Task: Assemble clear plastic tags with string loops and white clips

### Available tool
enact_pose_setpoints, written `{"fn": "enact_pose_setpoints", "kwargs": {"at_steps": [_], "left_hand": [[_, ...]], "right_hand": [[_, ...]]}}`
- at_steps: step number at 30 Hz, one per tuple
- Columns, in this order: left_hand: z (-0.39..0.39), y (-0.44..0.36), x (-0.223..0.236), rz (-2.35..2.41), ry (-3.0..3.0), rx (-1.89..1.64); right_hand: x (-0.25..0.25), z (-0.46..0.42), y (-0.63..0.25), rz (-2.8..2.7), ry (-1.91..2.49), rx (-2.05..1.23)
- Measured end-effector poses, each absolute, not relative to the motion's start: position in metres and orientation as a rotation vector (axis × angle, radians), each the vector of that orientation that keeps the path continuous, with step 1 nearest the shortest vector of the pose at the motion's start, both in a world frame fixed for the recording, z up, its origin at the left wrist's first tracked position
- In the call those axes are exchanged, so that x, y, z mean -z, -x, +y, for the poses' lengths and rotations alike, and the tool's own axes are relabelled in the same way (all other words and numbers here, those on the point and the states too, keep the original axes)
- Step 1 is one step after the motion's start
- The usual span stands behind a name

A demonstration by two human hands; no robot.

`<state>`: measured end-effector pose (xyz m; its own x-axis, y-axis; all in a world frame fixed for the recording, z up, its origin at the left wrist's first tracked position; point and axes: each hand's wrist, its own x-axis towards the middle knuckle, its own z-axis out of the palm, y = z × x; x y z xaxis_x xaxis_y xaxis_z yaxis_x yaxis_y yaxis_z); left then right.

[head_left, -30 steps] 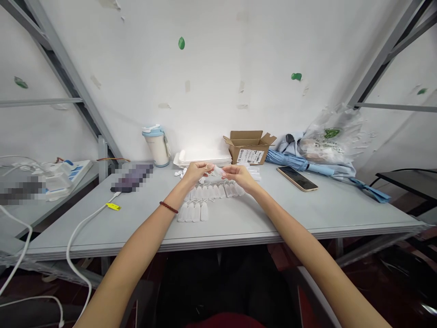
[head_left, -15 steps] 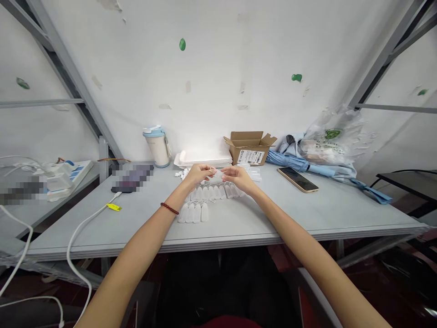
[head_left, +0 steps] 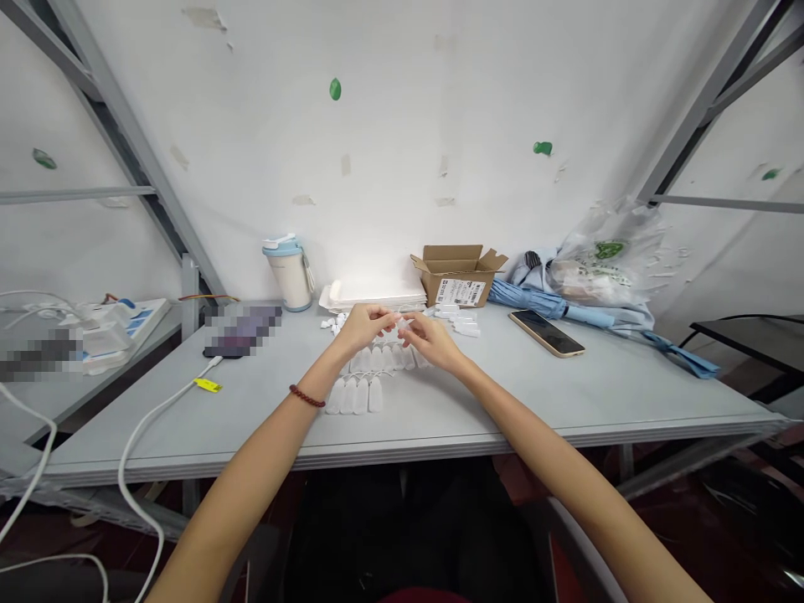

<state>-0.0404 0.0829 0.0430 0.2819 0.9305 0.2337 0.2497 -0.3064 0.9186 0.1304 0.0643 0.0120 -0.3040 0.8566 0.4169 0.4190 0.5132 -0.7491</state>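
My left hand [head_left: 365, 325], with a dark red bead bracelet [head_left: 307, 396] on its wrist, pinches at one side of a small translucent white tag [head_left: 402, 323]. From the other side my right hand [head_left: 432, 337] closes its fingers on the same tag; the fingertips nearly meet, and much of the piece is hidden. Below the hands, several similar translucent tags [head_left: 375, 394] with white strings lie side by side in a front row. Another row of tags [head_left: 377, 360] lies behind it, partly under my hands. A pile of small white pieces [head_left: 334, 323] sits beyond my left hand.
Behind the hands lie a white stack [head_left: 377, 293] and an open cardboard box [head_left: 461, 280]. Clear-white strips [head_left: 465, 325] are right of them. A cup [head_left: 289, 275] stands left. A phone [head_left: 546, 332], blue umbrella [head_left: 533, 297] and plastic bag [head_left: 603, 260] lie right; a charging cable [head_left: 151, 410] crosses left.
My hands have drawn closer together around the small tag, the right one moving slightly left. More of the strips beside the box now shows. The view has shifted slightly.
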Motion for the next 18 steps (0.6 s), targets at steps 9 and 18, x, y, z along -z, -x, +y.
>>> {"fn": "enact_pose_setpoints", "kwargs": {"at_steps": [9,18], "left_hand": [[0.017,0.058,-0.044,1.135,-2.185,-1.119],[-0.003,0.057,-0.05,1.221,-2.564,-1.01]], "right_hand": [[-0.012,0.011,-0.12,-1.844,0.937,-0.911],[-0.007,-0.003,-0.122,-1.837,0.993,-0.991]]}}
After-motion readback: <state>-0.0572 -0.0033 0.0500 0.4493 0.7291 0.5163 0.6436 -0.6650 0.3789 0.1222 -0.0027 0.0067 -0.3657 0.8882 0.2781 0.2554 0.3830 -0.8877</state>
